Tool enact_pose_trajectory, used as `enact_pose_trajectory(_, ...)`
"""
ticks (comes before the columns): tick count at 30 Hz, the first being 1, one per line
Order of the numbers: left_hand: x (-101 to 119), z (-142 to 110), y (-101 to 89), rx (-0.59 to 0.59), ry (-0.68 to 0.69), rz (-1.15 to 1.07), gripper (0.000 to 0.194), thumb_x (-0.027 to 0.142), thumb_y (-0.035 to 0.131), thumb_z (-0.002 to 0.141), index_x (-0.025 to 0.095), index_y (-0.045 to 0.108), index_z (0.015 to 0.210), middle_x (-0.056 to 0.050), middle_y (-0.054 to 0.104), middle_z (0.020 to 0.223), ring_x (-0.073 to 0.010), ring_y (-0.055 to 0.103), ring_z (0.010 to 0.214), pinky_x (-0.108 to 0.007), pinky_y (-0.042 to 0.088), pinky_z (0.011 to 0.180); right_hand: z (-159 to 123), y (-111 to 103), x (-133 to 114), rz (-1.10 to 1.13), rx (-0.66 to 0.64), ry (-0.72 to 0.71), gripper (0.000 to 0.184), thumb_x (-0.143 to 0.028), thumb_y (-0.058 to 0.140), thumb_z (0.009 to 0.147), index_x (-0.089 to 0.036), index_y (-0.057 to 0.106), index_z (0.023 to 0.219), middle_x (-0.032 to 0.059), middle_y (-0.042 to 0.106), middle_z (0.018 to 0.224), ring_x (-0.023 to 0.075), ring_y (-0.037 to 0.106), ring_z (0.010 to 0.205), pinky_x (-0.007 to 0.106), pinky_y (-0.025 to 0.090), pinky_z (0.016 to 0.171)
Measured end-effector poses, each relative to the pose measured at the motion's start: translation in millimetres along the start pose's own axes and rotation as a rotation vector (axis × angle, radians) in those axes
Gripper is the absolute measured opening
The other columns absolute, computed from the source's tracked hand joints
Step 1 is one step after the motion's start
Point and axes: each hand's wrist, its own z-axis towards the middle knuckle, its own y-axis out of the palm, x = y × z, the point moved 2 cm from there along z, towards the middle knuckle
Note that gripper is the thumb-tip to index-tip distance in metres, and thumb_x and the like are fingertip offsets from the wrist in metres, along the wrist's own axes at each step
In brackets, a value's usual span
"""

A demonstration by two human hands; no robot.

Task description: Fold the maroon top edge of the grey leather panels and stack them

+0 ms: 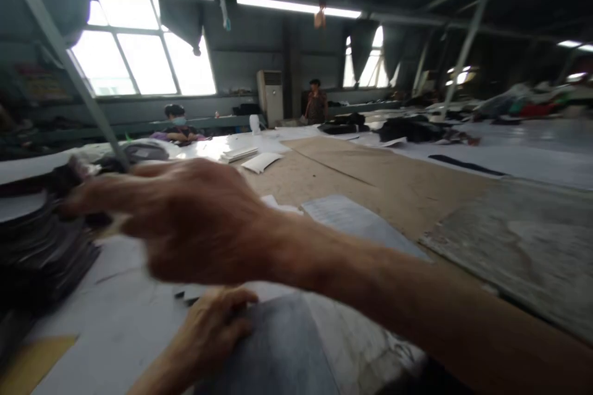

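My right hand (pixel 199 216) stretches across from the right, large and blurred. Its index finger points left and the other fingers are bent, with nothing visible in them. The fingertip overlaps the edge of a tall stack of dark cut pieces (pixel 41 253) at the left; I cannot tell whether it touches. Lower down, my left hand (pixel 213 324) rests with finger and thumb apart at the edge of a grey-blue sheet-like piece (pixel 278 345). Another grey-blue piece (pixel 356 222) lies beyond my right forearm.
Brown paper (pixel 333 166) covers part of the wide table, with white sheets (pixel 262 162) on it. A worn grey board (pixel 523 241) lies at the right. Dark cloth heaps (pixel 407 129) are farther back. A slanted pole (pixel 69 62) stands left. Two people (pixel 178 126) are across the table.
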Motion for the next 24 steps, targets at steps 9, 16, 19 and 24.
enact_pose_trajectory(9,6,1,-3.7,0.021,0.114,-0.122,0.021,0.013,0.059,0.072,0.026,0.071,0.082,-0.001,0.06,0.082,-0.016,0.054,0.081,-0.031,0.041,0.077,-141,85,82,-0.011,-0.234,0.184,0.026,-0.011,0.068,0.069,-0.016,0.065,0.094,0.0047,0.063,0.088,0.0158,0.055,0.085,0.026,0.046,0.075)
enact_pose_trajectory(16,3,-2,-1.7,0.093,0.345,-0.039,0.018,0.013,0.054,0.079,0.022,0.069,0.085,-0.002,0.056,0.077,-0.014,0.051,0.075,-0.028,0.042,0.071,-150,95,84,0.006,-0.225,0.195,0.02,-0.012,0.066,0.073,-0.018,0.065,0.091,0.0032,0.059,0.08,0.015,0.052,0.078,0.025,0.044,0.07)
enact_pose_trajectory(19,1,-2,-1.0,0.114,0.461,-0.033,0.025,0.009,0.046,0.083,0.02,0.067,0.09,-0.003,0.054,0.076,-0.0125,0.048,0.072,-0.025,0.042,0.066,-155,93,85,0.015,-0.159,0.141,0.014,-0.011,0.055,0.081,-0.017,0.065,0.09,0.0038,0.058,0.076,0.0146,0.05,0.074,0.025,0.042,0.066)
enact_pose_trajectory(24,-2,-3,-3.3,0.06,0.573,0.027,0.033,0.005,0.036,0.084,0.019,0.063,0.098,-0.004,0.052,0.079,-0.0124,0.046,0.073,-0.024,0.042,0.066,-165,90,77,-0.031,-0.057,-0.012,0.024,-0.007,0.042,0.086,-0.014,0.064,0.091,0.0055,0.057,0.076,0.0156,0.046,0.071,0.028,0.04,0.062)
